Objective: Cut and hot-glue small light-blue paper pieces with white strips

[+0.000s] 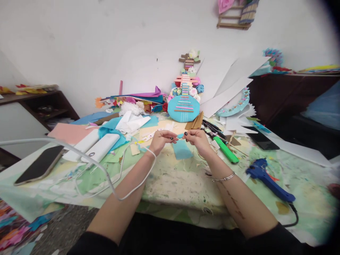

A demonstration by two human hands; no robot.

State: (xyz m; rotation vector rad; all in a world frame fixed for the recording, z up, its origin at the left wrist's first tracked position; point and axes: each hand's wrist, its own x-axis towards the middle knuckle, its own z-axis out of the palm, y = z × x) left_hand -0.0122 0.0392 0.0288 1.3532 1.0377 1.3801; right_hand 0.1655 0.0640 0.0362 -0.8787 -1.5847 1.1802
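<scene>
Far left: left phone (39, 165) lying flat, then white slabs (102, 148) side by side, probably parked off the work spot. White cable (32, 140) loops across the left forearm; can't tell why. Left hand (164, 141): thumb and fingers closed to a pinch on the blue piece (180, 136), held up between both hands' fingertips, likely because it's small. Blue paper (182, 149) flat below. Right hand (197, 141): same pinch, other end. Then green cutter (225, 149), right phone (261, 138), glue gun (269, 179) on its side, grip end toward the person, presumably for reach. Count: phones 2, slabs 2, hands 2, blue piece 1, cutter 1, glue gun 1.
</scene>
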